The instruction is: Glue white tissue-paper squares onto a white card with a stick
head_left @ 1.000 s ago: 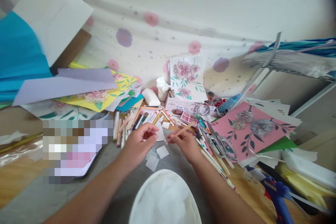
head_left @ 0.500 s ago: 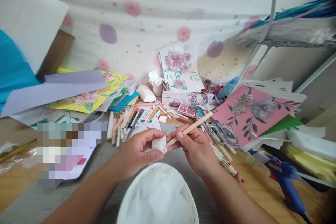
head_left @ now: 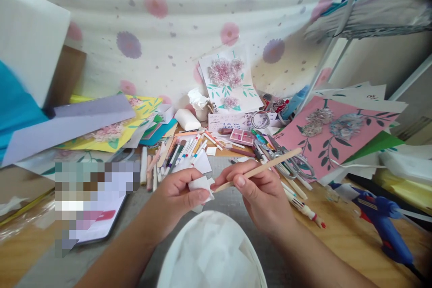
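My left hand [head_left: 177,198] pinches a small piece of white tissue paper [head_left: 201,186] between thumb and fingers, just above a white bowl [head_left: 172,263] holding more white tissue. My right hand [head_left: 261,193] grips a thin wooden stick [head_left: 266,167] like a pen. The stick's tip touches the tissue piece. Both hands hover over the grey mat at the desk's middle.
Pens and markers [head_left: 182,150] lie scattered behind the hands. Scissors [head_left: 297,164] and a pink flower card [head_left: 332,132] sit to the right, a blue glue gun [head_left: 381,222] at the far right. A white flower card [head_left: 229,81] leans on the wall. Coloured papers [head_left: 101,121] pile at the left.
Both hands rose from the mat toward me, over the bowl. My left hand picked up the tissue piece, and the stick's tip came against it.
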Tool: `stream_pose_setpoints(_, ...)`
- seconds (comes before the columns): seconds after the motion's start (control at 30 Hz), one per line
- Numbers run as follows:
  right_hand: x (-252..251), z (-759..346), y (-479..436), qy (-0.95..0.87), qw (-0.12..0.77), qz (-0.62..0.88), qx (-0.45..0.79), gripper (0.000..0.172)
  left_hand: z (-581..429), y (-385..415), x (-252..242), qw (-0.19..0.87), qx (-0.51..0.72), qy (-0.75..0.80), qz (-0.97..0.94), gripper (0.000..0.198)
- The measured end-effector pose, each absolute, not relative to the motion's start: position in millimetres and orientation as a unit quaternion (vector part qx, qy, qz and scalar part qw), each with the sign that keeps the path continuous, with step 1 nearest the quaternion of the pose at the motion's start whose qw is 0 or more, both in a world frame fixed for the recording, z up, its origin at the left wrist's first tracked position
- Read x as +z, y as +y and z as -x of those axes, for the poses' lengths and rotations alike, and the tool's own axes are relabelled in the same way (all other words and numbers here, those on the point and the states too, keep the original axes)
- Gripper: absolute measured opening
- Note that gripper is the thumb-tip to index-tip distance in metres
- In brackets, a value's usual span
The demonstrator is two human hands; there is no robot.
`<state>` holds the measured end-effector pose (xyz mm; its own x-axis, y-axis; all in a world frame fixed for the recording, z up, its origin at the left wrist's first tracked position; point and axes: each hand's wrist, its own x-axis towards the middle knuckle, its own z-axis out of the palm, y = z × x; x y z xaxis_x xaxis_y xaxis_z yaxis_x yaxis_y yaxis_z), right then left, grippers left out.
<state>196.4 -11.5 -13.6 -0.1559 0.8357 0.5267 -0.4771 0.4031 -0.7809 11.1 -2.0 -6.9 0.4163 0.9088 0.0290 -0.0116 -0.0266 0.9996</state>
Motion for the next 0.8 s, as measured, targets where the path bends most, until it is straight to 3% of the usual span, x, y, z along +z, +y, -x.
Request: stream_pose_setpoints(0.8,-9.8,-198.2,-16.4,-0.587,0.611,0.206,0.489,0.009,-11.8,-2.3,-6.2,0.582,0.401,0.376,-0.600,0.023)
